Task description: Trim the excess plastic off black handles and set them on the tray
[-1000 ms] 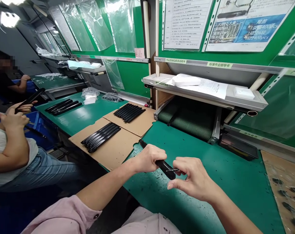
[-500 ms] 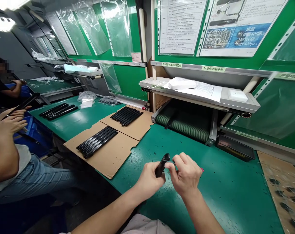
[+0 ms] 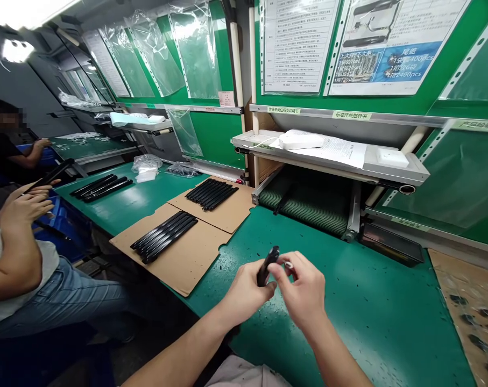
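My left hand (image 3: 247,290) is wrapped round a glossy black plastic part (image 3: 273,253), whose upper end sticks up above the fist; its lower length is mostly hidden. Close against it, my right hand (image 3: 302,285) is closed, thumb and fingertips at the part's top end. A small pale tip (image 3: 288,264) shows between the right fingers, but the rest of that thing is covered. Both hands are above the green table (image 3: 348,317), which is strewn with small black scraps. To the left, a row of long black parts (image 3: 165,236) rests on cardboard (image 3: 183,269).
More black parts (image 3: 211,193) lie on the farther cardboard. A conveyor belt (image 3: 308,207) opens at the back, below a shelf (image 3: 332,156). A black tray (image 3: 391,244) stands right of it. At the left a co-worker's hands (image 3: 29,204) hold another black part.
My right hand has turned and shifted slightly left at the top of the black part. A pinkish end seen beyond that hand earlier is out of sight; a pale tip shows instead.
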Demonstrator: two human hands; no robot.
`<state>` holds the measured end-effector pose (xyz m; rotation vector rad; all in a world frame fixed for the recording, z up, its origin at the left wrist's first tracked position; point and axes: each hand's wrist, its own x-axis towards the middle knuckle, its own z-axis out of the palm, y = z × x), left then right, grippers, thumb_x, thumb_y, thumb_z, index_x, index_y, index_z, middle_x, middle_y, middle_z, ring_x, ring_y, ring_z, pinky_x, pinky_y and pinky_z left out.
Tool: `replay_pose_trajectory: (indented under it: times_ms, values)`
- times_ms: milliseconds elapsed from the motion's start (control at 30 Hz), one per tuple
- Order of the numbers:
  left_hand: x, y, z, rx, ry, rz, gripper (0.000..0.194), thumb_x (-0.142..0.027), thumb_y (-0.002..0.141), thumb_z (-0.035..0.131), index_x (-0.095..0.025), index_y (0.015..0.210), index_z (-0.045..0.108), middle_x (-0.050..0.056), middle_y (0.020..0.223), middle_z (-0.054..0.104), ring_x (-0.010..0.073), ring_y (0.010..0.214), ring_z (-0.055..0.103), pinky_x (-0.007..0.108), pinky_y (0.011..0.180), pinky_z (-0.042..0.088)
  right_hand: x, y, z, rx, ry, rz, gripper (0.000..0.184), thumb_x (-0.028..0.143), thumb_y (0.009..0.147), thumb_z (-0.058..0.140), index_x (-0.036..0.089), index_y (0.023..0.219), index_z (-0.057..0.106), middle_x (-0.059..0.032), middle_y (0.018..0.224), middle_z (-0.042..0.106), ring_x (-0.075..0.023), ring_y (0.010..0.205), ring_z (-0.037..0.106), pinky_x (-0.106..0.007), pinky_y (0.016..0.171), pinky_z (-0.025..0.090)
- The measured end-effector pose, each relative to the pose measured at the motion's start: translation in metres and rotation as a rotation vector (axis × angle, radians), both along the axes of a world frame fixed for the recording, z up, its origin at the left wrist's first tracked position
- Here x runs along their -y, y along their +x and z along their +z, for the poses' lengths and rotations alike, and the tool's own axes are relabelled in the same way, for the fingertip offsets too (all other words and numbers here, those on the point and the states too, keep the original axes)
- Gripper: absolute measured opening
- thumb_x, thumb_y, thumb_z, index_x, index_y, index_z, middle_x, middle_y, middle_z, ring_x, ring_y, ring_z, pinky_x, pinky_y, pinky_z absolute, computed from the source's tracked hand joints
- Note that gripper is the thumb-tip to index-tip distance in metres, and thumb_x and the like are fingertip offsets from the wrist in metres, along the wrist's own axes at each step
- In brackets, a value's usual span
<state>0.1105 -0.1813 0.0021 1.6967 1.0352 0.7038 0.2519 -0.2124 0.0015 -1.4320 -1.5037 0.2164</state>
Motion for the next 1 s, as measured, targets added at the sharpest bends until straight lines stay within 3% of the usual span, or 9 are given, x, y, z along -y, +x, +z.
replay_pose_trajectory:
  times_ms: [100,167,267,367,500,600,667,767,1000]
  values:
    - [-0.014,-0.004,0.007,-0.101,0.251,-0.056,0.015,-0.008,0.072,0.052,-0.019,0.062,0.046,-0.005,0.057,0.034,0.0096,0.053,0.031,0.024,0.051,0.023,0.004,0.007,0.015,-0.363,-0.211,0.301,0.038,0.045,0.092,0.052,0.021,0.064,0.04,0.0055,0.06,0.029,-0.0097,0.053,0.028,-0.024,0.047,0.023]
    - [-0.031,-0.009,0.018,-0.114,0.413,-0.013,0.016,-0.006,0.068,0.056,-0.019,0.062,0.049,-0.003,0.063,0.045,0.0127,0.061,0.043,0.025,0.059,0.033,0.009,0.007,0.019,-0.41,-0.24,0.367,0.034,0.039,0.089,0.055,0.021,0.064,0.041,0.006,0.059,0.028,-0.0091,0.052,0.026,-0.024,0.046,0.022]
    - [-0.058,-0.016,0.033,0.131,0.484,0.028,0.027,-0.007,0.062,0.067,-0.02,0.086,0.064,0.007,0.11,0.061,0.0249,0.11,0.052,0.034,0.095,0.039,0.016,-0.004,0.013,-0.368,-0.096,0.258,0.022,0.031,0.087,0.057,0.019,0.068,0.052,0.0052,0.06,0.038,-0.0089,0.052,0.034,-0.023,0.047,0.026]
    - [-0.072,-0.017,0.029,0.656,0.2,0.066,0.049,-0.016,0.065,0.071,-0.021,0.113,0.06,0.009,0.139,0.048,0.0264,0.134,0.038,0.037,0.11,0.031,0.021,-0.018,-0.003,-0.377,0.078,0.049,0.018,0.028,0.088,0.058,0.02,0.072,0.054,0.0057,0.06,0.04,-0.0086,0.051,0.037,-0.022,0.047,0.029]
    - [-0.062,-0.004,-0.003,0.92,-0.388,0.503,0.019,-0.018,0.08,0.061,-0.016,0.098,0.059,0.011,0.113,0.062,0.021,0.11,0.06,0.035,0.096,0.048,0.021,-0.035,-0.026,-0.324,0.159,-0.102,0.014,0.025,0.088,0.059,0.02,0.075,0.055,0.0058,0.062,0.041,-0.0086,0.05,0.038,-0.022,0.047,0.03]
    - [-0.047,0.008,-0.016,0.871,-0.763,0.537,0.019,-0.032,0.091,0.051,-0.014,0.099,0.055,0.011,0.096,0.065,0.0174,0.074,0.066,0.032,0.065,0.056,0.021,-0.046,-0.04,-0.177,0.158,-0.002,0.009,0.019,0.089,0.056,0.019,0.08,0.056,0.0041,0.065,0.047,-0.0097,0.054,0.042,-0.023,0.052,0.033]
    - [-0.043,0.012,-0.013,0.904,-0.761,0.495,0.025,-0.038,0.094,0.047,-0.015,0.102,0.054,0.004,0.076,0.062,0.0096,0.048,0.054,0.022,0.043,0.045,0.021,-0.05,-0.044,-0.045,0.149,0.109,0.007,0.019,0.09,0.054,0.019,0.083,0.057,0.0035,0.065,0.049,-0.0109,0.055,0.044,-0.025,0.055,0.032]
    - [-0.047,0.01,0.0,0.922,-0.541,0.483,0.031,-0.047,0.093,0.048,-0.017,0.1,0.054,-0.007,0.054,0.045,0.0044,0.033,0.031,0.016,0.032,0.025,0.021,-0.049,-0.042,0.117,0.142,0.231,0.006,0.021,0.092,0.053,0.018,0.087,0.056,0.0032,0.064,0.05,-0.0124,0.058,0.045,-0.027,0.057,0.03]
    - [-0.052,0.007,0.009,0.781,-0.408,0.393,0.046,-0.061,0.082,0.058,-0.019,0.098,0.053,-0.012,0.047,0.031,0.0034,0.032,0.022,0.015,0.031,0.021,0.008,-0.024,-0.021,0.433,0.015,0.251,0.04,0.059,0.087,0.056,0.019,0.087,0.054,-0.0025,0.078,0.056,-0.0182,0.07,0.049,-0.03,0.059,0.028]
